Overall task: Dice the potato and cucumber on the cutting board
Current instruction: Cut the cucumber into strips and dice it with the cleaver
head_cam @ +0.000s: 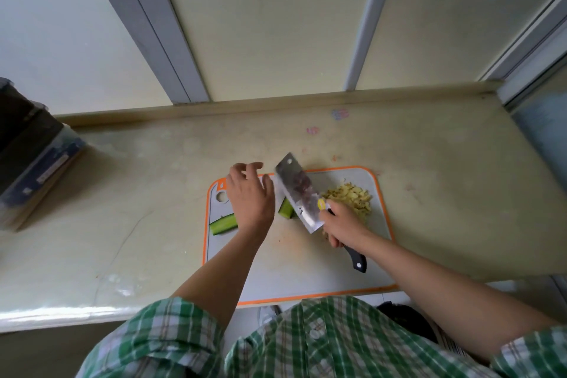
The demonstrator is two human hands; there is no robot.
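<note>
The cleaver (299, 193) is gripped at its handle by the right hand (340, 224); the left hand (250, 196) is held with fingers spread, grasping nothing. Cucumber pieces (224, 224) lie centre-left on the cutting board (306, 270) (diced potato (349, 198) is heaped right). Being firm and probably slippery, they are best pinned cut-face down.

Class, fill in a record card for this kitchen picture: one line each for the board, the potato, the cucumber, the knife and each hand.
board: cutting board, grey with an orange rim, lying on the counter
potato: diced potato, a pile on the board's right part
cucumber: left cucumber piece at the board's left edge; right cucumber piece partly hidden by the blade; both undiced
knife: cleaver, blade tilted
right: right hand grips the cleaver's handle
left: left hand over the board, fingers spread, holding nothing
</note>
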